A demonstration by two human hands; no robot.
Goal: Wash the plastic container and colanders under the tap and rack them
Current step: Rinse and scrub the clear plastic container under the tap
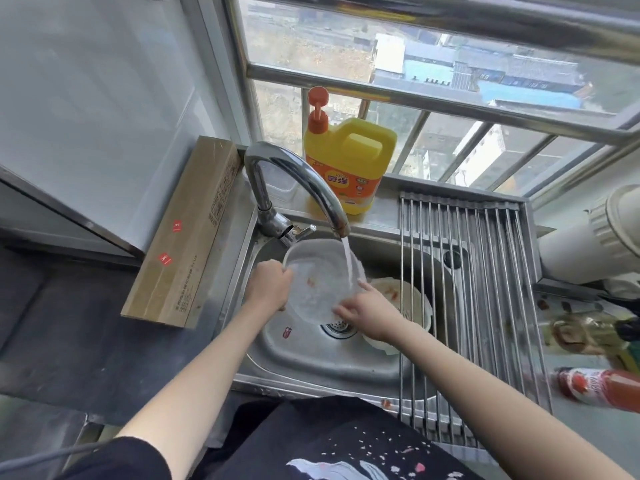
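With the left hand (268,287) clenched on the clear plastic container's (317,282) rim under the tap (294,181), the right hand's (367,306) loosely spread fingers should rub the red residue beside that grip.

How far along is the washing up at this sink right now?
Early. Nothing sits on the rack yet. The left hand grips the clear plastic container under the running tap while the right hand rubs it; red bits remain inside. A soiled colander waits in the sink.
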